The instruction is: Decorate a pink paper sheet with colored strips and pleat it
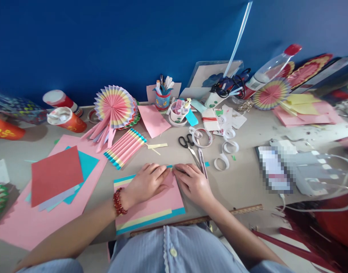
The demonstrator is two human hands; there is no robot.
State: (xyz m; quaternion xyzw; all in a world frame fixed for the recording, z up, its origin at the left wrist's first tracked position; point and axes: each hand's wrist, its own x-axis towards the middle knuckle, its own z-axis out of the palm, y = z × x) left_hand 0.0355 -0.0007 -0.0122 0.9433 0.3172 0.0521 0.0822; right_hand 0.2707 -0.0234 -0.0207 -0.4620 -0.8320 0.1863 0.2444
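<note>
One striped sheet (151, 203) lies at six o'clock; from it, one pair of scissors (191, 148) and one cutter (202, 163) lie around one o'clock. Your left hand (147, 184) rests palm down on the sheet, open; your right hand (194, 185) bends at its far right corner, and I cannot tell whether it pinches. The near edge sits close to the table (233, 189) edge; tabletop spans toward your phone (275, 170) at three o'clock
</note>
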